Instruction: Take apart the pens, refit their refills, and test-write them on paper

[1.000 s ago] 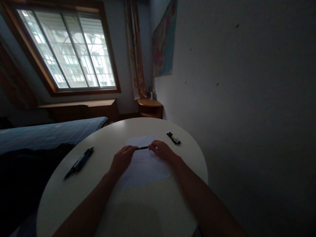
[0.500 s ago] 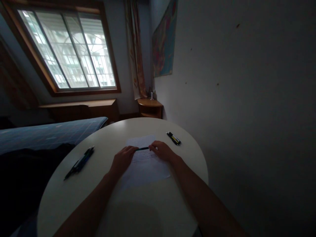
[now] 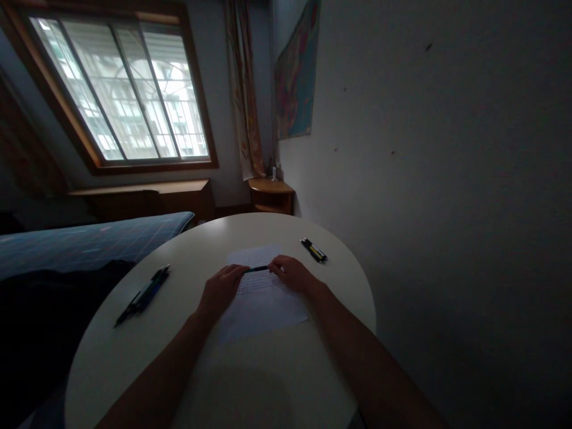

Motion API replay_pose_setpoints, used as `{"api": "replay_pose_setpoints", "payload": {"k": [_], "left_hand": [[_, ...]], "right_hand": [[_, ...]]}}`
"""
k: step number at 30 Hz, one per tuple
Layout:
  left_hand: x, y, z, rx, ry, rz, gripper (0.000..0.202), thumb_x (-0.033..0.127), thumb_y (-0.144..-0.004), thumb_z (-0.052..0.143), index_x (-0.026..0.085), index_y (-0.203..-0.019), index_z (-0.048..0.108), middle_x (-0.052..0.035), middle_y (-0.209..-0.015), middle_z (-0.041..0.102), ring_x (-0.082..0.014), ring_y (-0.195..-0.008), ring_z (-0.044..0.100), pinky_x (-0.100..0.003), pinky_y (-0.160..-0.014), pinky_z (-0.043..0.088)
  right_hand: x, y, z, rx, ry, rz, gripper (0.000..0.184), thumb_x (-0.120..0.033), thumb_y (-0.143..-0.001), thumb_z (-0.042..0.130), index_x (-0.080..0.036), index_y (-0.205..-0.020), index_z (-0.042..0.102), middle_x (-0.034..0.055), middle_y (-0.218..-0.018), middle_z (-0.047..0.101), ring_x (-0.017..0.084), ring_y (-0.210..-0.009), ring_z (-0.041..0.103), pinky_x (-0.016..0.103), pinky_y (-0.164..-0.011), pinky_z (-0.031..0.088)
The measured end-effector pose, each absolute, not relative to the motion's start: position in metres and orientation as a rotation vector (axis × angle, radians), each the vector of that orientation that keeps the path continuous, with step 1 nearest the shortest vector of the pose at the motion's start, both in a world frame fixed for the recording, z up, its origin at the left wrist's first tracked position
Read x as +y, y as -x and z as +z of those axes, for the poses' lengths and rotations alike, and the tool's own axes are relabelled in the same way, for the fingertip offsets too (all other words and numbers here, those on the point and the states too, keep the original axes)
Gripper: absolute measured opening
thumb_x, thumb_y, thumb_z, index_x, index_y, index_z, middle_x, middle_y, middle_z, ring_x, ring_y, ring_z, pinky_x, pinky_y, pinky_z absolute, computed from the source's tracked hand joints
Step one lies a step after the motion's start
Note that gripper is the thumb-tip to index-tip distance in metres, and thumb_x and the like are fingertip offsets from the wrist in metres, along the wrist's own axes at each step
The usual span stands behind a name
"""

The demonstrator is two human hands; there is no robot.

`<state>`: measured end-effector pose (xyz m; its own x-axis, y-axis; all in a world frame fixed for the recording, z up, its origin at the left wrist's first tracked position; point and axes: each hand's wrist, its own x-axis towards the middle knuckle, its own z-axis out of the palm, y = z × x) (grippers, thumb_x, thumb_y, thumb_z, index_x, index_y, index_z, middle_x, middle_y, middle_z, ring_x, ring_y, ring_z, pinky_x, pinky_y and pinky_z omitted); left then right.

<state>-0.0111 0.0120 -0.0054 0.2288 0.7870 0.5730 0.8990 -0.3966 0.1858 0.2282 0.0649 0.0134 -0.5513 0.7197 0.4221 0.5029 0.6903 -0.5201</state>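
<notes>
The slim, dark, stick-shaped pen [image 3: 257,269] is grasped at both ends: its nine o'clock end is pinched by the fingertips of the left hand [image 3: 222,286], its three o'clock end by those of the right hand [image 3: 291,272]. It is held crosswise over the thin white paper sheet with handwritten lines [image 3: 263,316]; whether the sheet is touched by it cannot be told. The pen can be judged light and stiff, probably smooth plastic, inclined to roll if laid down, and best gripped near its ends or pinched mid-barrel. The sheet is likely soft and easily creased, so only light pressure is called for. Farther out, a bundle of black and blue pens [image 3: 145,293] is seen toward nine o'clock, and black pens with yellow markings [image 3: 313,250] between two and three o'clock, all carried by the round white worktop [image 3: 344,280].
</notes>
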Motion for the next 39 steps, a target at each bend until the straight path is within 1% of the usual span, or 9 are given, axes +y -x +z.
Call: {"api": "replay_pose_setpoints", "payload": {"k": [5, 12, 20, 23, 28, 31, 35, 37, 39], "left_hand": [[0.011, 0.011, -0.006, -1.599, 2.329, -0.883, 0.029, 0.020, -0.093, 0.047, 0.026, -0.115, 0.066, -0.0038, -0.113, 0.070, -0.0198, -0.100, 0.067, -0.030, -0.083, 0.054], [0.012, 0.013, -0.007, -1.615, 2.344, -0.904, 0.031, 0.021, -0.092, 0.048, 0.029, -0.114, 0.068, -0.0032, -0.111, 0.072, -0.0194, -0.099, 0.067, -0.032, -0.087, 0.054], [0.009, 0.014, 0.003, -1.574, 2.342, -0.892, 0.031, 0.018, -0.090, 0.051, 0.030, -0.111, 0.071, -0.0026, -0.108, 0.073, -0.0198, -0.096, 0.068, -0.033, -0.084, 0.056], [0.009, 0.013, 0.003, -1.557, 2.337, -0.898, 0.032, 0.018, -0.090, 0.051, 0.030, -0.112, 0.070, -0.0026, -0.110, 0.073, -0.0204, -0.098, 0.068, -0.033, -0.085, 0.055], [0.009, 0.006, -0.004, -1.671, 2.291, -0.971, 0.028, 0.026, -0.094, 0.047, 0.027, -0.113, 0.068, -0.0040, -0.112, 0.072, -0.0219, -0.095, 0.070, -0.034, -0.083, 0.055], [0.010, 0.003, -0.006, -1.769, 2.315, -1.071, 0.027, 0.029, -0.094, 0.047, 0.027, -0.113, 0.065, -0.0039, -0.111, 0.072, -0.0218, -0.094, 0.070, -0.036, -0.084, 0.055], [0.010, 0.000, -0.003, -1.903, 2.392, -1.477, 0.030, 0.034, -0.092, 0.050, 0.023, -0.119, 0.056, -0.0066, -0.104, 0.073, -0.0208, -0.086, 0.072, -0.034, -0.075, 0.057], [0.011, -0.001, -0.002, -1.905, 2.454, -1.760, 0.037, 0.040, -0.091, 0.052, 0.021, -0.121, 0.052, -0.0091, -0.103, 0.072, -0.0211, -0.083, 0.072, -0.033, -0.070, 0.058], [0.011, -0.003, -0.001, -1.880, 2.505, -1.981, 0.042, 0.046, -0.088, 0.054, 0.018, -0.119, 0.051, -0.0110, -0.102, 0.071, -0.0212, -0.079, 0.072, -0.035, -0.069, 0.059]], "right_hand": [[0.065, -0.229, 0.012, -2.239, 0.932, 0.497, 0.023, -0.034, -0.095, 0.052, -0.017, -0.094, 0.066, 0.0040, -0.087, 0.066, 0.013, -0.075, 0.057, 0.024, -0.070, 0.039], [0.063, -0.228, 0.015, -2.281, 0.912, 0.508, 0.025, -0.029, -0.096, 0.050, -0.016, -0.083, 0.066, 0.0035, -0.082, 0.064, 0.012, -0.073, 0.054, 0.024, -0.068, 0.038], [0.064, -0.226, 0.016, -2.287, 0.943, 0.660, 0.030, -0.029, -0.095, 0.049, -0.016, -0.070, 0.060, 0.0000, -0.069, 0.059, 0.012, -0.064, 0.050, 0.023, -0.060, 0.033], [0.064, -0.226, 0.016, -2.267, 0.956, 0.692, 0.033, -0.031, -0.095, 0.047, -0.016, -0.069, 0.059, -0.0008, -0.067, 0.059, 0.011, -0.062, 0.049, 0.023, -0.058, 0.032], [0.064, -0.225, 0.016, -2.142, 0.937, 0.686, 0.030, -0.037, -0.095, 0.047, -0.016, -0.082, 0.064, 0.0013, -0.076, 0.065, 0.012, -0.067, 0.056, 0.024, -0.063, 0.038], [0.064, -0.225, 0.015, -2.035, 0.938, 0.635, 0.028, -0.044, -0.089, 0.058, -0.017, -0.099, 0.060, 0.0028, -0.083, 0.066, 0.014, -0.071, 0.058, 0.025, -0.066, 0.043], [0.062, -0.225, 0.014, -2.036, 0.893, 0.516, 0.047, -0.040, -0.084, 0.066, -0.020, -0.120, 0.045, 0.0016, -0.087, 0.065, 0.014, -0.073, 0.060, 0.027, -0.068, 0.047], [0.060, -0.224, 0.013, -2.115, 0.832, 0.439, 0.058, -0.037, -0.082, 0.068, -0.022, -0.131, 0.039, 0.0034, -0.098, 0.065, 0.015, -0.079, 0.061, 0.029, -0.073, 0.048], [0.056, -0.220, 0.014, -2.202, 0.773, 0.376, 0.072, -0.036, -0.079, 0.071, -0.025, -0.140, 0.034, 0.0065, -0.115, 0.062, 0.017, -0.087, 0.061, 0.032, -0.080, 0.049]]}}
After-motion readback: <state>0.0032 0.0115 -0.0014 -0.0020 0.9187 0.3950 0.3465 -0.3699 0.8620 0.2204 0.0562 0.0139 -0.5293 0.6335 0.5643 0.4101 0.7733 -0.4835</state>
